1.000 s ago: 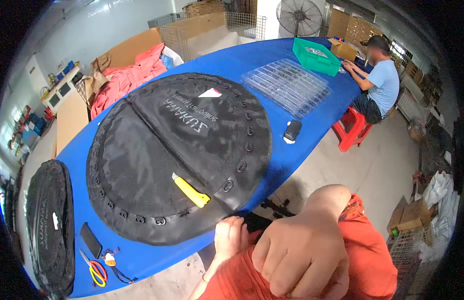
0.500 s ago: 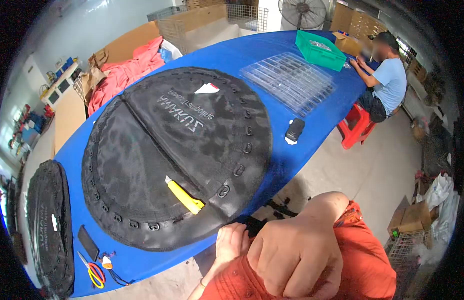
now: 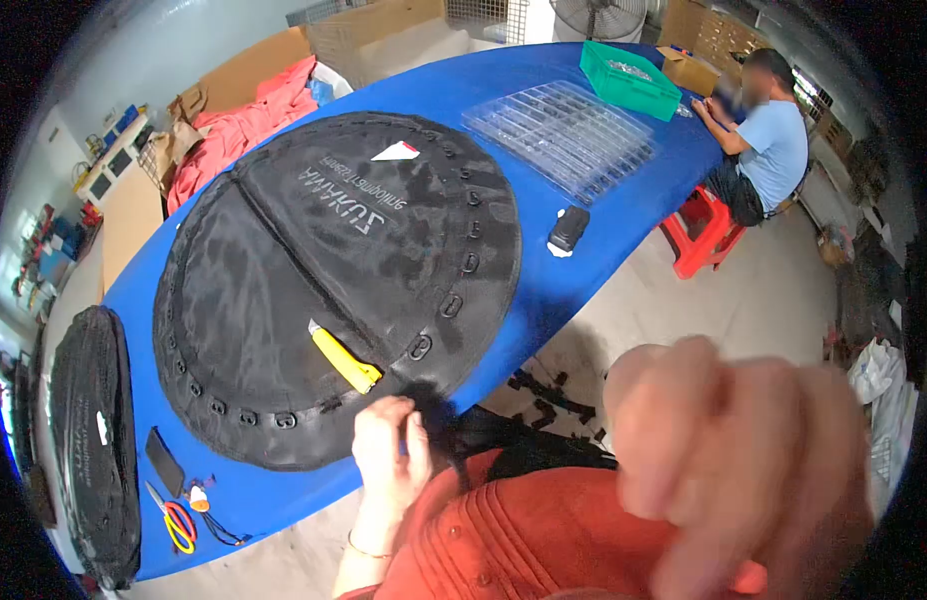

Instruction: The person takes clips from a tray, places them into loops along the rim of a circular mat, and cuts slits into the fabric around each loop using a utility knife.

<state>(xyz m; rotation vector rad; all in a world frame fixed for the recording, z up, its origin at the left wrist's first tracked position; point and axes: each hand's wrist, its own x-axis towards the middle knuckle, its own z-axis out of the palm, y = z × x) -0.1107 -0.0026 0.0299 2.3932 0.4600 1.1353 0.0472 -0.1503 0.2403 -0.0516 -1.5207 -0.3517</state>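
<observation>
A large round black mesh cover (image 3: 283, 270) with pale lettering and a rim of black loops lies on the blue table (image 3: 583, 250). At its near edge is my left hand (image 3: 388, 450), loosely curled, thumb apart from the fingers, with nothing visible in it. Just beyond that hand, a yellow utility knife (image 3: 345, 358) rests on the cover, its tip pointing away to the left. My right hand (image 3: 748, 470) is raised close to the camera, off the table, fingers bent and smeared by motion; whether it holds anything is hidden.
Scissors (image 3: 178, 527), a dark phone-like slab (image 3: 165, 462) and another black cover (image 3: 93, 450) lie at left. Clear plastic strips (image 3: 563, 140), a green crate (image 3: 628, 85) and a small black item (image 3: 569, 230) are farther off. A co-worker (image 3: 773, 150) sits on a red stool (image 3: 701, 235).
My right hand has risen to the right from my lap and blurred. My left hand now shows its thumb apart. The whole view has shifted slightly.
</observation>
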